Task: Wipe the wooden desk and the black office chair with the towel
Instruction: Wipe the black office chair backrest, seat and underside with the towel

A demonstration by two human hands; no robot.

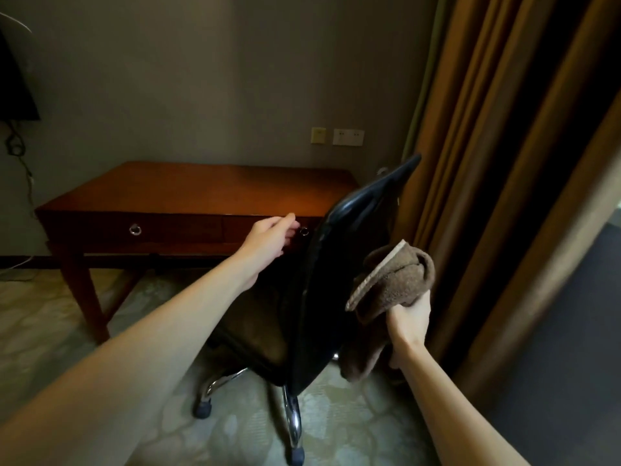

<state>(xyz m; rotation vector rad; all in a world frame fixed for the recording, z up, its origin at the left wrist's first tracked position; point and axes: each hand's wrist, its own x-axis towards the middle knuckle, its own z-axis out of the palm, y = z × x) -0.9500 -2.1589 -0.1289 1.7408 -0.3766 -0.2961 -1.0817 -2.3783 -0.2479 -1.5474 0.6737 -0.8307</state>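
The wooden desk stands against the wall, with two ring pulls on its drawer front. A black office chair sits in front of its right end, its back turned edge-on toward me. My right hand grips a bunched brown towel held against the rear face of the chair's back. My left hand reaches out over the chair's seat, in front of the desk's right drawer, fingers loosely curled and holding nothing. The seat is mostly in shadow.
Heavy brown curtains hang close to the right of the chair. Wall sockets sit above the desk. A dark screen and dangling cables are at far left. The chair's chrome legs spread over a pale patterned carpet.
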